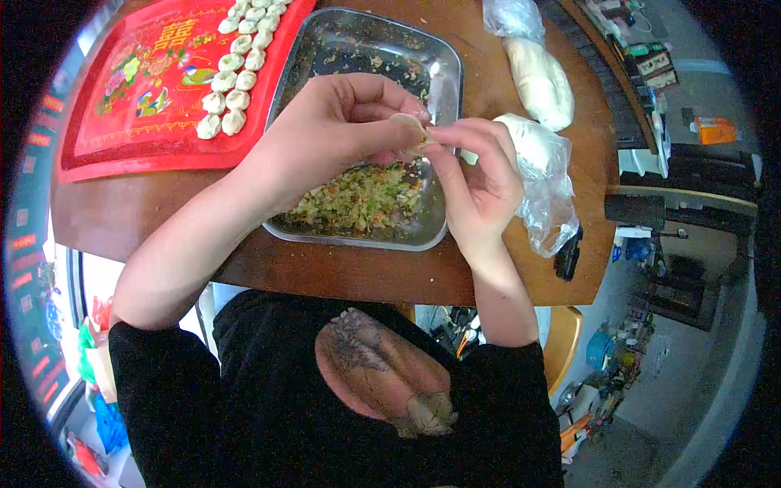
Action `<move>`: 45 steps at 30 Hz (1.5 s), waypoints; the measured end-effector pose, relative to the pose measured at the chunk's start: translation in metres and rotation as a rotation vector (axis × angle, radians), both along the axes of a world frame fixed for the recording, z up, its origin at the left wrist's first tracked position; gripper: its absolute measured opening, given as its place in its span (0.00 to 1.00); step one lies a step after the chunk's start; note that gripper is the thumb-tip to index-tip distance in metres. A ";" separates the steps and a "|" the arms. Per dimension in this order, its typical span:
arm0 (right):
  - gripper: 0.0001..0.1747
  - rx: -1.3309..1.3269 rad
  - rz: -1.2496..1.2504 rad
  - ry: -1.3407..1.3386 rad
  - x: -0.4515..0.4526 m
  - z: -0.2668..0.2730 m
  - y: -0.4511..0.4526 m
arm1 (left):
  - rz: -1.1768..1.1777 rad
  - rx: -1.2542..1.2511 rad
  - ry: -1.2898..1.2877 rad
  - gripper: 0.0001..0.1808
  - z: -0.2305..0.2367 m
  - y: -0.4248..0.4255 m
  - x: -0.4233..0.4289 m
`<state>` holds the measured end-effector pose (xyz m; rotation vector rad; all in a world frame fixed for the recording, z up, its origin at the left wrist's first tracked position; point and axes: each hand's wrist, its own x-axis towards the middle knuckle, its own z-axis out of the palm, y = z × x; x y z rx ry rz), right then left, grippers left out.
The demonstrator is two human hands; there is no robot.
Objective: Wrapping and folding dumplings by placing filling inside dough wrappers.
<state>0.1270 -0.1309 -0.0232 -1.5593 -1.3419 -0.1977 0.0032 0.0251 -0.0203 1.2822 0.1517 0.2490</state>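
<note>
A small dough wrapper [407,122], folded over at its edge, is held between both hands above a steel tray [357,239]. My left hand [348,119] grips it with thumb and fingers. From the other side, thumb and forefinger of my right hand [479,165] pinch its edge. Below them, chopped vegetable filling [360,198] is heaped at the near end of the steel tray, with scraps stuck along its far part. To the left, several shaped dumplings [233,122] stand in rows on a red tray [131,146] with a floral and bird pattern.
At the right lie a long piece of dough [537,82] partly in clear plastic and a plastic bag [543,189] with something white inside. A black object [568,255] rests near the right edge of the wooden table [366,274]. A wooden chair [564,348] stands below that edge.
</note>
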 end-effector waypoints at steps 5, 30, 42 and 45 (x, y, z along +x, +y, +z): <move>0.10 -0.028 0.000 0.011 0.001 -0.001 -0.001 | 0.018 0.032 -0.009 0.13 -0.002 -0.001 0.001; 0.14 -0.006 0.002 0.032 0.001 -0.002 -0.002 | -0.010 -0.028 0.005 0.08 -0.003 -0.002 0.001; 0.10 -0.075 -0.023 0.025 -0.001 -0.001 -0.001 | 0.047 -0.070 0.012 0.11 -0.003 -0.001 0.001; 0.10 -0.088 0.005 -0.011 -0.001 0.000 -0.002 | 0.034 -0.042 0.030 0.10 -0.003 -0.001 0.002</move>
